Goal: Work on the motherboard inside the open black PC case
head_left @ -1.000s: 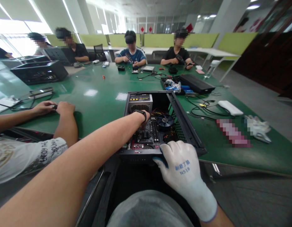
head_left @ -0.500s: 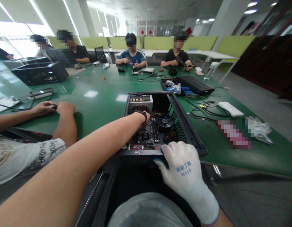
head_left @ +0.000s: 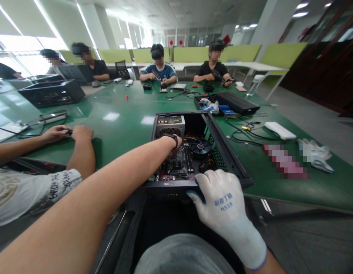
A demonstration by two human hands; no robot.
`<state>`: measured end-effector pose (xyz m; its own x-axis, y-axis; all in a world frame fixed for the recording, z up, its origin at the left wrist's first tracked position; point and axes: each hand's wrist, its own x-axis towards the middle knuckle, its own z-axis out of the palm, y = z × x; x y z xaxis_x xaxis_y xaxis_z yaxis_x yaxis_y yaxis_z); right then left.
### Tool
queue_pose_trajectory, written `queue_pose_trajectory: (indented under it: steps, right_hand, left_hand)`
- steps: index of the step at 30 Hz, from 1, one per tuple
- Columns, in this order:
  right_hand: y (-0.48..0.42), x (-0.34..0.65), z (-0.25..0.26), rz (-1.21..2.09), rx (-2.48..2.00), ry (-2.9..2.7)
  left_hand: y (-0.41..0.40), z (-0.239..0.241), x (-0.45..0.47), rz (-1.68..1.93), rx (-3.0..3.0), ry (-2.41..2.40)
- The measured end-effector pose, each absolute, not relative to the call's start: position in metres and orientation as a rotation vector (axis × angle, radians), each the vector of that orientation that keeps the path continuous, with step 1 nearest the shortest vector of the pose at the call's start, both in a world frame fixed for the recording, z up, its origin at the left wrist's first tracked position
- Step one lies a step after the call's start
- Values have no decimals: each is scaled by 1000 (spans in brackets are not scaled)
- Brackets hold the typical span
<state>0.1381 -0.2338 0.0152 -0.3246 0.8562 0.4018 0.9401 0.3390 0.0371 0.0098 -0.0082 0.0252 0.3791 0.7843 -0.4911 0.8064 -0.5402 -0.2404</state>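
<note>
An open computer case [head_left: 233,160] lies on the table's near edge. Inside are a power supply [head_left: 170,123], a motherboard [head_left: 178,165] and a black cooling fan [head_left: 200,147]. My left hand [head_left: 176,146], bare and with a dark wristband, reaches down into the case beside the power supply, over the motherboard; its fingers are mostly hidden, so what they touch cannot be seen. My right hand [head_left: 220,194], in a white glove, grips the near edge of the case, with its thumb on the outside and its fingers over the rim.
To my left, another person's hands [head_left: 73,132] hold a small object. Several people sit across the green table [head_left: 122,133]. On the right lie cables [head_left: 241,131], a white power adapter-like box [head_left: 280,130] and a glove [head_left: 316,154]. A tray of tools and gloves [head_left: 210,104] stands behind the case.
The view has shifted slightly. Both my hands keep nearly the same places on and in the case.
</note>
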Motion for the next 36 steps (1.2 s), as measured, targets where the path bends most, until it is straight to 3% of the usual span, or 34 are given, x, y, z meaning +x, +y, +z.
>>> queue_pose_trajectory:
  steps: [25,36]
  right_hand:
    - [-235,136,17,-388,-1638,-2300]
    - [-235,135,19,-396,-1646,-2311]
  left_hand:
    - [-13,30,10,-880,2592,1509]
    - [3,11,8,-828,2600,1472]
